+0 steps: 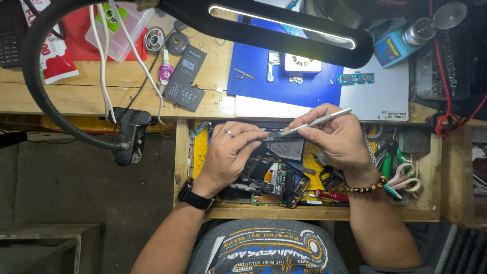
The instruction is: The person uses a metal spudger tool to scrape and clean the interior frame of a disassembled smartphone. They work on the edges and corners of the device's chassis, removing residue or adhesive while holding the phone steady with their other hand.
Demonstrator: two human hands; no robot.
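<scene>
Opened phone (276, 177) lay tilted over open drawer (433, 172), nearest body. Left hand (231, 152) clamped its upper edge, grip pressed together. Right hand (340, 137) pinched silver tool (317, 122), tip at phone edge. Beyond, blue mat (284, 83) on desk (101, 86).

The left hand (231, 152) covers the upper left part of the opened phone (276, 177). The tip of the metal tool (314, 122) is hidden between the fingers. The drawer (324, 213) contents under both hands cannot be made out. The lamp (284, 28) hides part of the blue mat (274, 86).
</scene>
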